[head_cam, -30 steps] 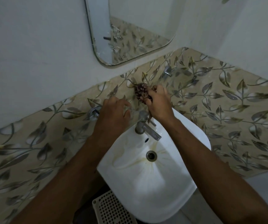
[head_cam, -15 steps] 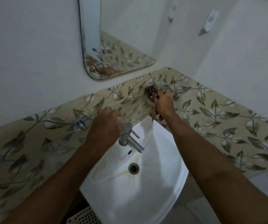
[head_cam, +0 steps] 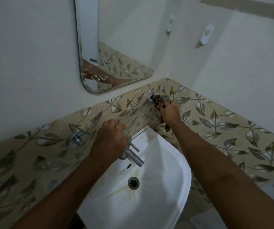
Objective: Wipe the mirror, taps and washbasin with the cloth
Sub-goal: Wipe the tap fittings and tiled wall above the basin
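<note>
Change: since the earlier frame the right hand (head_cam: 169, 111) has carried the cloth (head_cam: 159, 101) up from the basin tap (head_cam: 131, 154) to the wall tap (head_cam: 150, 97).
Right hand: grasps the cloth, bunched against that tap to rub it.
Left hand (head_cam: 109, 139): curled on the basin tap's top, seemingly bracing; the grip is partly hidden.
Washbasin (head_cam: 174, 187): below both hands, stained, not yet wiped.

we see our two bare forearms reaching in from the lower edge, no sleeves on either as far up as the view shows. our left hand (head_cam: 110, 139) and right hand (head_cam: 169, 112) wear no gloves, rings or watch.
</note>
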Available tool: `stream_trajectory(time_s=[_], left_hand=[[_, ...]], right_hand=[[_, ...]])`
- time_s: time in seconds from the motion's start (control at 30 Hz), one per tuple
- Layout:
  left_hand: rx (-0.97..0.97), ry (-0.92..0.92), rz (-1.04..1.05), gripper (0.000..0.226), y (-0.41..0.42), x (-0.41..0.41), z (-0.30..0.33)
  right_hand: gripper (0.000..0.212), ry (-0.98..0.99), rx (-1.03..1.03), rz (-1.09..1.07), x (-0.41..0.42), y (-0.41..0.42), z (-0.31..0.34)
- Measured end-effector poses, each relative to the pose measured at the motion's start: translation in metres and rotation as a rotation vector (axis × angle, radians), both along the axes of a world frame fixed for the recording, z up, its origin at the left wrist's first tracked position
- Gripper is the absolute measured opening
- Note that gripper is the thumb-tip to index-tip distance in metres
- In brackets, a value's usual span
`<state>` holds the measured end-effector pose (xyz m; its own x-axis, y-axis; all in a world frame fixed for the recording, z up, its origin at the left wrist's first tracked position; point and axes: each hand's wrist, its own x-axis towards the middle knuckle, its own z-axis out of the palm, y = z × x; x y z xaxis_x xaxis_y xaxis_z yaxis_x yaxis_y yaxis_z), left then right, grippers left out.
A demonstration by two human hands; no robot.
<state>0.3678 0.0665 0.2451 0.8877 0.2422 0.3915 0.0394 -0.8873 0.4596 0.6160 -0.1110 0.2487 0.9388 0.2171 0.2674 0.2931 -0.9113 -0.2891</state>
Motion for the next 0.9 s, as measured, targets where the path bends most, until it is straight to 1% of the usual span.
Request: stream_trajectory(time_s=[0.13,0.23,0.3,0.37,0.43,0.5,0.6,0.7,0.77,0.83,0.9], left_hand=[[0.007,0.040,0.004,0.030,0.002,0.000,-0.001],[0.028,-0.016,-0.011,0.026,0.009,-0.002,-0.007],[0.049,-0.049,-0.022,0.026,0.014,-0.003,-0.010],[0.047,-0.047,-0.042,0.037,0.018,-0.005,-0.011],[0.040,-0.058,-0.053,0.043,0.021,-0.005,-0.011],[0.044,-0.072,-0.059,0.042,0.023,-0.006,-0.013],[0.068,-0.097,-0.060,0.039,0.025,-0.005,-0.016],[0.086,-0.117,-0.037,0.035,0.027,-0.004,-0.020],[0.096,-0.126,-0.026,0.034,0.027,-0.004,-0.021],[0.089,-0.113,-0.020,0.036,0.025,-0.005,-0.019],[0.080,-0.083,-0.029,0.037,0.025,-0.005,-0.015]], right_hand=[[0.042,0.009,-0.065,-0.068,0.017,0.001,0.007],[0.039,0.001,-0.057,-0.108,0.021,0.011,0.009],[0.041,-0.001,-0.086,-0.122,0.022,0.018,0.009],[0.045,-0.038,-0.192,-0.081,0.022,0.019,0.010],[0.050,-0.066,-0.295,-0.052,0.024,0.013,0.011],[0.045,-0.095,-0.384,-0.059,0.033,0.005,0.013],[0.037,-0.070,-0.473,-0.112,0.044,0.001,0.019],[0.033,-0.032,-0.497,-0.146,0.045,0.010,0.023],[0.032,-0.006,-0.459,-0.145,0.046,0.019,0.023],[0.036,-0.003,-0.384,-0.078,0.049,0.025,0.019],[0.043,-0.027,-0.360,-0.014,0.048,0.025,0.018]])
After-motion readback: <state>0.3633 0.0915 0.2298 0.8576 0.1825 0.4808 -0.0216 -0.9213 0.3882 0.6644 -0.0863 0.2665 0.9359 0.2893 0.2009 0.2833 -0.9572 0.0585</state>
